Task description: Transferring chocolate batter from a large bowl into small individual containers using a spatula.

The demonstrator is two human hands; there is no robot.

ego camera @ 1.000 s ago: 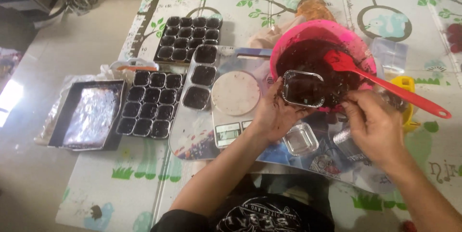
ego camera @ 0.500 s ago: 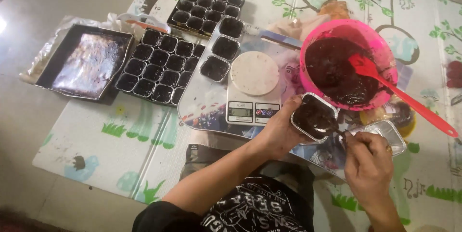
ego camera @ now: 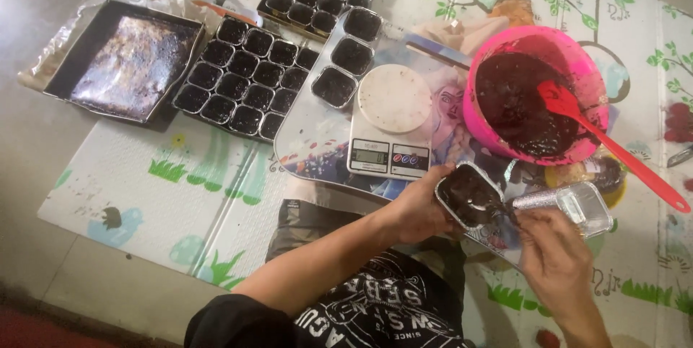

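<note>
Your left hand (ego camera: 419, 211) grips the foil cup (ego camera: 469, 195) beside the scale (ego camera: 390, 120); your right hand (ego camera: 552, 254) pinches a spoon (ego camera: 498, 207). Tilt it and batter could spill.

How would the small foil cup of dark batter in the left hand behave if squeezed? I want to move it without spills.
The small foil cup looks thin-walled, so it would probably buckle. It is filled near the rim, so tilting likely spills. The left hand cradles its side, which suggests it is light.

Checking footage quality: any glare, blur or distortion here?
Head view: glare on the foil tray; the right hand is slightly blurred over the cup in the left hand; the mat bows near the edges.
</note>
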